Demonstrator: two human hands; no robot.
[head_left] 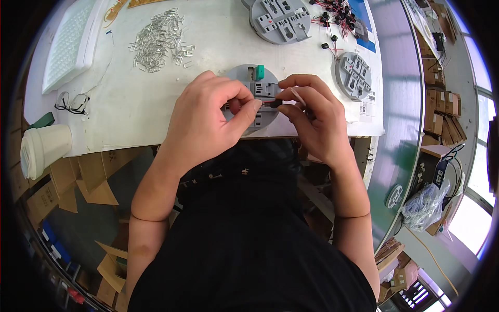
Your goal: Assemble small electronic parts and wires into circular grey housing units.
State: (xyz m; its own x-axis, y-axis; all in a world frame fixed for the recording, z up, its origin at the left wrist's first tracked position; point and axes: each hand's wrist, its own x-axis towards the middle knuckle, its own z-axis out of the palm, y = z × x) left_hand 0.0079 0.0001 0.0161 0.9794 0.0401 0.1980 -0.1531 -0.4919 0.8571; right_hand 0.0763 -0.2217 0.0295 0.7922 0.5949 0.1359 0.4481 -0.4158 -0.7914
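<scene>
A round grey plastic base [267, 118] lies near the table's front edge, under both my hands. On its far side stands a green block [260, 72]. My right hand [318, 112] pinches a small black round part [276, 104] between thumb and forefinger, above the base's right half. A thin white stick-like piece [298, 95] shows between its fingers. Short red wire runs from the black part toward my left hand [212, 117], whose thumb and forefinger are pinched together at the wire's end. The left fingertips partly hide that end.
Loose silver U-shaped metal pins [160, 44] form a pile at the back left. More grey bases [280, 21] [355, 76] lie behind and to the right, near wired black parts [340, 18]. A white tray [70, 44], glasses [73, 103] and a white lidded container [47, 148] are at left.
</scene>
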